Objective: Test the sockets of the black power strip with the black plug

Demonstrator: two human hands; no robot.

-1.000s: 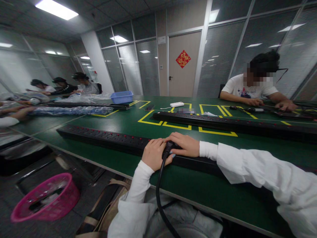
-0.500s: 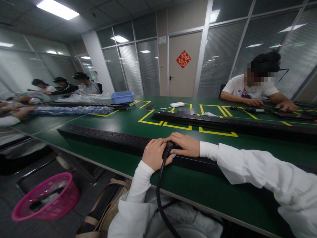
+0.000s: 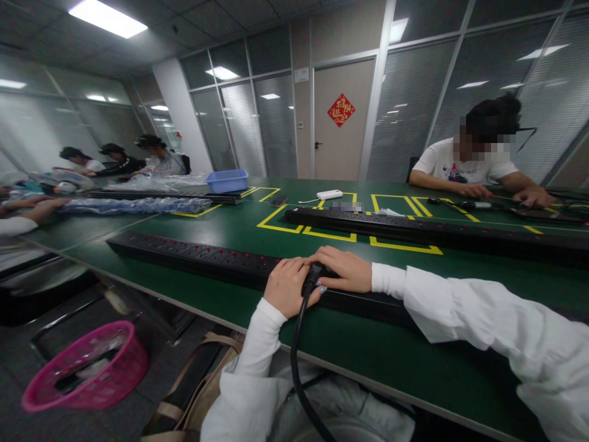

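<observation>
A long black power strip (image 3: 197, 252) with a row of sockets and red dots lies along the near side of the green table. Against its upper face, near the middle, is a black power plug (image 3: 315, 274) whose thick cable (image 3: 297, 350) hangs down over the table edge to my lap. My left hand (image 3: 289, 285) closes round the plug from the left. From the right, my right hand (image 3: 343, 268) presses on the same plug, fingertips meeting the left hand's. The plug's front is hidden, so I cannot tell how deep it sits in a socket.
A second power strip (image 3: 414, 228) lies beyond, across yellow tape outlines. Farther back are a white power adapter (image 3: 329, 194), a blue bin (image 3: 227, 180) and bubble-wrapped strips (image 3: 138, 205). A pink basket (image 3: 87, 368) stands on the floor at left. A co-worker (image 3: 478, 147) sits opposite.
My hands, the plug and the strip hold the same position. At far left, a co-worker's arms have shifted slightly.
</observation>
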